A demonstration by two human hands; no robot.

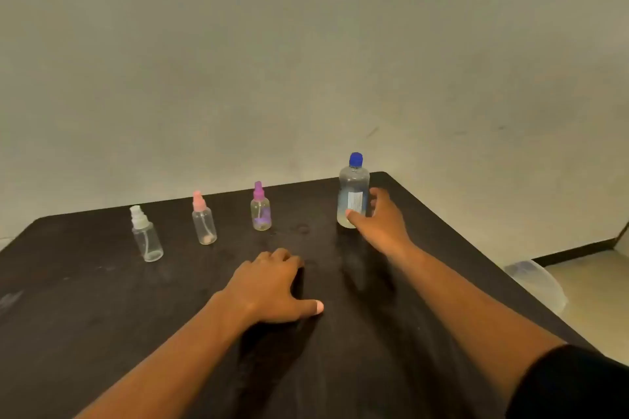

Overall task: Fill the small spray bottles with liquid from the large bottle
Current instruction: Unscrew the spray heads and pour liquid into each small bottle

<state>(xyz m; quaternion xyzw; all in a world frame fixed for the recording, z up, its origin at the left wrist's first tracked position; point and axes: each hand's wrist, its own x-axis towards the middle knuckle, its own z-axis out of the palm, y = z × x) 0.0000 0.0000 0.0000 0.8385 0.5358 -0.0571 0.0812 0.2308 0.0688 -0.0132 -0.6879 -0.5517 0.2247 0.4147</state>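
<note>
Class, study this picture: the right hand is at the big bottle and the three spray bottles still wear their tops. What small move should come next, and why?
Probably the right hand should finish closing round the large bottle and draw it nearer. Its thumb already touches the bottle, whose blue cap is still on, and the left hand rests free on the table to unscrew it.

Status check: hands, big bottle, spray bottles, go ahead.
Right hand gripping large bottle, blue cap on, upright on table. Left hand resting on table, holding nothing. Three spray bottles capped, standing left of it. Nothing in the way.
</note>
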